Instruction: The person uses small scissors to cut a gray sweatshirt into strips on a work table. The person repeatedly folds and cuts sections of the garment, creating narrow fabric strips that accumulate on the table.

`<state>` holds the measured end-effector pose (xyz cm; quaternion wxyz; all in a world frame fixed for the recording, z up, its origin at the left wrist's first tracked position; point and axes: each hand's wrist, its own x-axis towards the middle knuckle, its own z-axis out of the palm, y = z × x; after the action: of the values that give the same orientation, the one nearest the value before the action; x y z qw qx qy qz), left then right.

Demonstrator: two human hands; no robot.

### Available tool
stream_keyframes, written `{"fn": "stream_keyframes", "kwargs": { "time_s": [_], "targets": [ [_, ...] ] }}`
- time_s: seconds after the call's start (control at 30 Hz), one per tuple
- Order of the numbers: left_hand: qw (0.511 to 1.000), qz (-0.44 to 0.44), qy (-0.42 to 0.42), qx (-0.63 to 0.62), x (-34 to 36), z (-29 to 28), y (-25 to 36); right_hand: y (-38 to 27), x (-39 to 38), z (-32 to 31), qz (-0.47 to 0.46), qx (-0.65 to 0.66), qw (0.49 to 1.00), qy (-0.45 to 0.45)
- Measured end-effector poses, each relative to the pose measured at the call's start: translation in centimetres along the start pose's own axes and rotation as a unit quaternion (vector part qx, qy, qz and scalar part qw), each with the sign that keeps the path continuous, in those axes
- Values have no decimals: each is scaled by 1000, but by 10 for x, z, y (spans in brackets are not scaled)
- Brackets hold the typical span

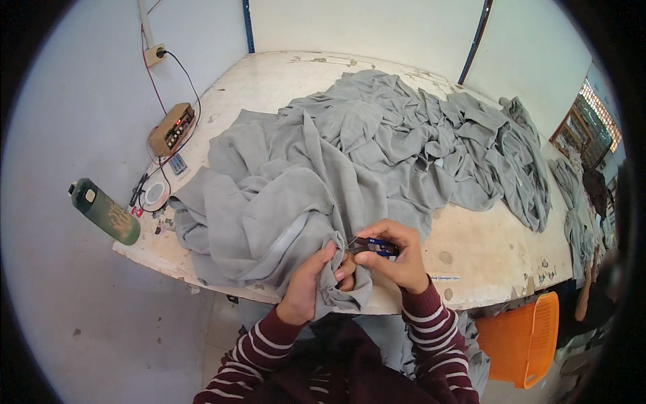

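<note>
A large heap of grey fabric (363,128) spreads over the worn, pale table (498,242). At the table's front edge my left hand (306,283) grips a bunched fold of this cloth, its fingers partly wrapped in it. My right hand (398,254) is closed around small blue-handled thread snips (378,246). The blades point left and meet the fold beside my left fingers; a thin thread shows near their tips. Just left of my left hand, a pale strip along a seam (286,236) is visible on the cloth.
A green bottle (106,214) stands at the left edge. Behind it are a wooden box with knobs (171,129), a remote control (177,165), a tape roll (155,194) and cables. An orange basket (521,340) sits below the table at right, near another person's arm (587,289).
</note>
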<state>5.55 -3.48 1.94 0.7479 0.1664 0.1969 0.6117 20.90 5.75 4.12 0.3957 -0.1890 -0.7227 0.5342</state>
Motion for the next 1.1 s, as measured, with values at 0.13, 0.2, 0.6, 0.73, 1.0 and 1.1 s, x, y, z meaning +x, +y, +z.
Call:
{"fn": "stream_keyframes", "kwargs": {
  "time_s": [0.13,0.2,0.6,0.73,1.0,1.1],
  "targets": [
    [1000,0,-5,-9,4,-3,3,4,6,-2,-10,-15,999,-27],
    [997,34,-20,62,4,-2,4,0,5,-4,-19,-48,999,-11],
    [922,269,82,266,-2,15,-1,-28,5,4,120,120,986,2],
    [926,272,75,251,-6,13,0,-43,-5,-5,3,-151,988,10],
    [914,280,72,284,-9,18,-6,-48,-19,-3,14,-186,982,7],
    [914,271,66,295,-10,18,-5,-51,-17,-6,-10,-188,982,-2]
  ]
}}
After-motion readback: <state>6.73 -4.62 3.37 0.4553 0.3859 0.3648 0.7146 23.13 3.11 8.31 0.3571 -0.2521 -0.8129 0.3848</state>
